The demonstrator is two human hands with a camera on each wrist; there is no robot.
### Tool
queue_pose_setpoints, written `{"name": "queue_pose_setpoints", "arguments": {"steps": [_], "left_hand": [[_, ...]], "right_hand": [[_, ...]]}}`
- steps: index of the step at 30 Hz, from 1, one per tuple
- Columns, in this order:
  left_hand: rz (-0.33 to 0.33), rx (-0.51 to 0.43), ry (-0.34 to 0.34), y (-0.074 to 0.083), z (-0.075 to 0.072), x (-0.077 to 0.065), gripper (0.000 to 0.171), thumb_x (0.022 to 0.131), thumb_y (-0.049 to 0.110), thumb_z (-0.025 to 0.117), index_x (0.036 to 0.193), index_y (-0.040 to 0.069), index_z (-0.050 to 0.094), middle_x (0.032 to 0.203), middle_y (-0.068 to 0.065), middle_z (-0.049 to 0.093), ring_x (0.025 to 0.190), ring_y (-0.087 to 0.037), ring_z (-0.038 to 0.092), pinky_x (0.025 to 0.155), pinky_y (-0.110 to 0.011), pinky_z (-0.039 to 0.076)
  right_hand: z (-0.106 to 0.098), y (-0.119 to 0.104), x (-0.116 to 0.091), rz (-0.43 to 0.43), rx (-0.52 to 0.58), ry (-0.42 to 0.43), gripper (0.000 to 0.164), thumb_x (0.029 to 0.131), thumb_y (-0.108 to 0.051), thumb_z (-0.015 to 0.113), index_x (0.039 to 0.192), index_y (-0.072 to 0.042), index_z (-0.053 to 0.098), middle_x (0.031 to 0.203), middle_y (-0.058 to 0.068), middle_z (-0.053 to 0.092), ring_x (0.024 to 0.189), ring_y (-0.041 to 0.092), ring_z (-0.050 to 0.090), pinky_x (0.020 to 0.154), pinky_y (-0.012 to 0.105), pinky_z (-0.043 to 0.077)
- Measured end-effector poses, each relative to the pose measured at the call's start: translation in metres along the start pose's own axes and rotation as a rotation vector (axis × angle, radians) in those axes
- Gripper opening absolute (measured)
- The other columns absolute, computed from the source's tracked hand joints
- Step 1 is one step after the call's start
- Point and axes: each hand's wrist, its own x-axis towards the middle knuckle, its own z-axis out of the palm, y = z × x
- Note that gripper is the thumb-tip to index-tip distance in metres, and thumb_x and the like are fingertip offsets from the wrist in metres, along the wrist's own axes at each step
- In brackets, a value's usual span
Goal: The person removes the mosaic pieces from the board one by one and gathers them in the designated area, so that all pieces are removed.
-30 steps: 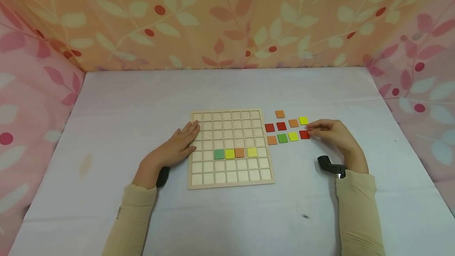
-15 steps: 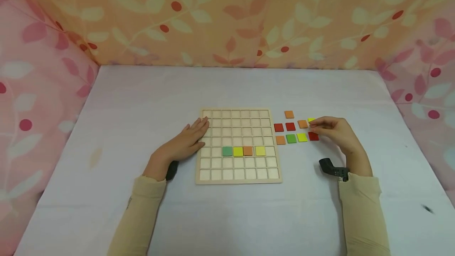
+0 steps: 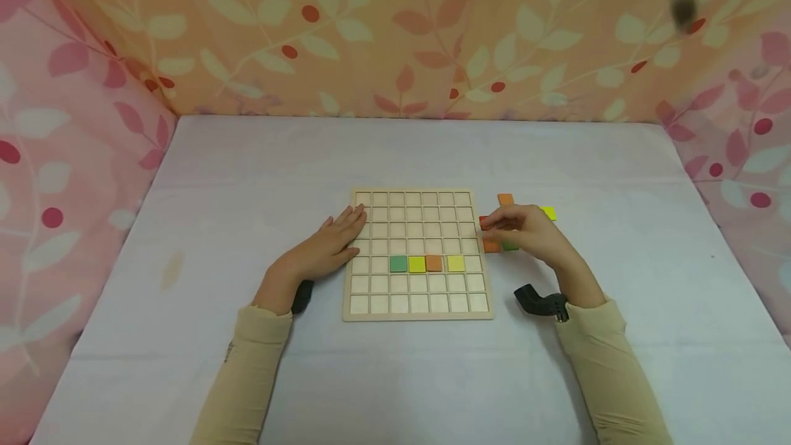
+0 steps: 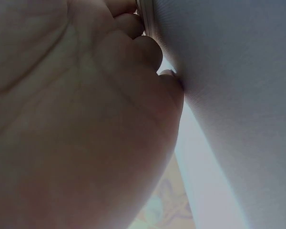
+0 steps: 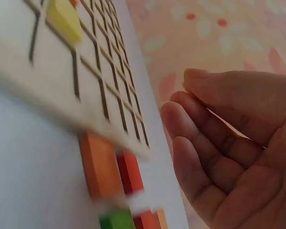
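My left hand (image 3: 324, 246) rests with its fingers on the left edge of a wooden grid board (image 3: 420, 316). Its palm fills much of the left wrist view. My right hand (image 3: 534, 232) hovers over the loose tiles just right of the board, fingers loosely bent. In the right wrist view no tile shows between thumb and fingers. Under or near it are an orange tile (image 3: 491, 246), a red tile (image 3: 483, 223) and a green tile (image 3: 510, 247); other tiles are hidden. Across one board row sit a green tile (image 3: 398, 264), yellow tile (image 3: 417, 264), orange tile (image 3: 434, 263) and pale yellow tile (image 3: 455, 264).
Another orange tile (image 3: 505, 198) lies behind the right hand, and a bright yellow tile (image 3: 548, 213) to its right. A white cloth (image 3: 395, 383) covers the table. Patterned curtains (image 3: 408, 33) enclose the back and sides. Each wrist carries a black camera (image 3: 539, 301).
My right hand has moved left, from the far-right yellow and red tiles to those beside the board. The left hand stays on the board. The head view has shifted a little.
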Motion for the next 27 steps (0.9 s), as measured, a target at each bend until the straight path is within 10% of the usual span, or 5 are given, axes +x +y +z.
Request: {"name": "queue_pose_setpoints", "arguments": {"steps": [10,27], "left_hand": [[-0.012,-0.013,-0.011,0.002,-0.001,0.0,0.064,0.099,0.015,0.047,0.15,0.0,0.011,0.157,-0.012,0.001,0.144,-0.026,-0.004,0.113,-0.05,0.001],[-0.011,-0.018,-0.012,0.0,-0.001,0.0,0.064,0.099,0.014,0.047,0.15,0.0,0.011,0.158,-0.011,0.002,0.144,-0.027,-0.003,0.113,-0.05,0.001]], "right_hand": [[0.049,-0.026,0.019,-0.178,-0.034,-0.176,0.015,0.082,-0.003,0.072,0.097,-0.001,0.072,0.094,0.008,0.069,0.082,0.017,0.061,0.073,0.026,0.05],[0.097,-0.04,0.043,-0.197,-0.072,-0.276,0.013,0.081,-0.003,0.072,0.093,-0.005,0.072,0.086,0.001,0.067,0.075,0.013,0.059,0.07,0.026,0.051]]}}
